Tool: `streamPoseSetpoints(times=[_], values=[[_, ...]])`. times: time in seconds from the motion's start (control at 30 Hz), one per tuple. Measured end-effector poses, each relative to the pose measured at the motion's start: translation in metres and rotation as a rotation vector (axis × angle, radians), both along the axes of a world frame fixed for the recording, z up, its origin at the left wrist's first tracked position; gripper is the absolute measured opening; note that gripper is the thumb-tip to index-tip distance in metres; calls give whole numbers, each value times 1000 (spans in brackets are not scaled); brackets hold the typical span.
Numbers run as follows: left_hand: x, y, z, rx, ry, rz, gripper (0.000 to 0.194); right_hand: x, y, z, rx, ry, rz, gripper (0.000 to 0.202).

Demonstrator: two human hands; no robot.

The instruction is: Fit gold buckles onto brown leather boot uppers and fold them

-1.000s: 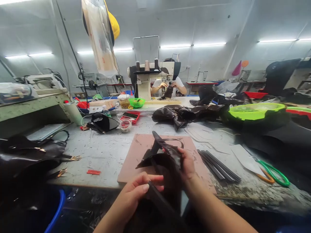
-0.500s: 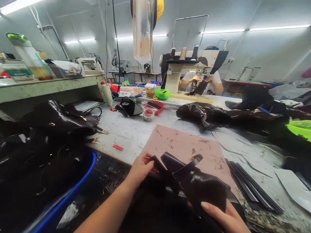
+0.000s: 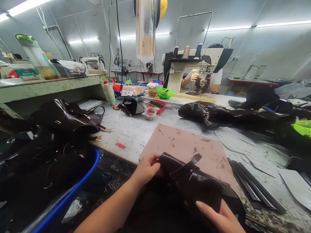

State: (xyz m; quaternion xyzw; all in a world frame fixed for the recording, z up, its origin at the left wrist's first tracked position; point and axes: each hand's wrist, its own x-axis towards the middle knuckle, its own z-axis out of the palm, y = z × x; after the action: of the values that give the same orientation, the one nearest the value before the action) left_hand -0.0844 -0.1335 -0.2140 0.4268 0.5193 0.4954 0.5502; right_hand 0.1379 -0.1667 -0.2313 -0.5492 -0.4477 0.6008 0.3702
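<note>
A glossy dark brown leather boot piece [image 3: 201, 183] with a strap across it lies between my hands, above my lap and in front of the pink board [image 3: 187, 139]. My left hand [image 3: 147, 168] pinches its upper left edge, thumb and fingers pressed together. At its lower right end, my right hand [image 3: 218, 215] grips the leather with the thumb on top; the other fingers are mostly hidden underneath. The strap [image 3: 187, 166] sticks up at its free end near the board.
Dark leather boots [image 3: 63, 118] pile up at the left above a blue-rimmed bin [image 3: 93, 165]. More boots [image 3: 206, 113] lie behind the board. Black strips [image 3: 257, 186] and white sheets [image 3: 233, 140] are at the right. A person works at a sewing machine [image 3: 175, 74] opposite.
My left hand has moved from the separate dark flap to the boot piece's upper left edge. The view has shifted slightly. Across the table, the person's hands have moved at the machine.
</note>
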Motion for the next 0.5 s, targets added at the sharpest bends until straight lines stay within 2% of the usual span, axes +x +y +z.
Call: streamPoseSetpoints(times=[0.07,0.33,0.5], values=[[2,0,2,-9,-64,17,20,0,0,1,28,-12,-5,43],[11,9,6,-76,-171,163,36,4,5,16,139,25,49,38],[16,13,8,-98,-312,224,32,7,6,13,138,8,9,37]])
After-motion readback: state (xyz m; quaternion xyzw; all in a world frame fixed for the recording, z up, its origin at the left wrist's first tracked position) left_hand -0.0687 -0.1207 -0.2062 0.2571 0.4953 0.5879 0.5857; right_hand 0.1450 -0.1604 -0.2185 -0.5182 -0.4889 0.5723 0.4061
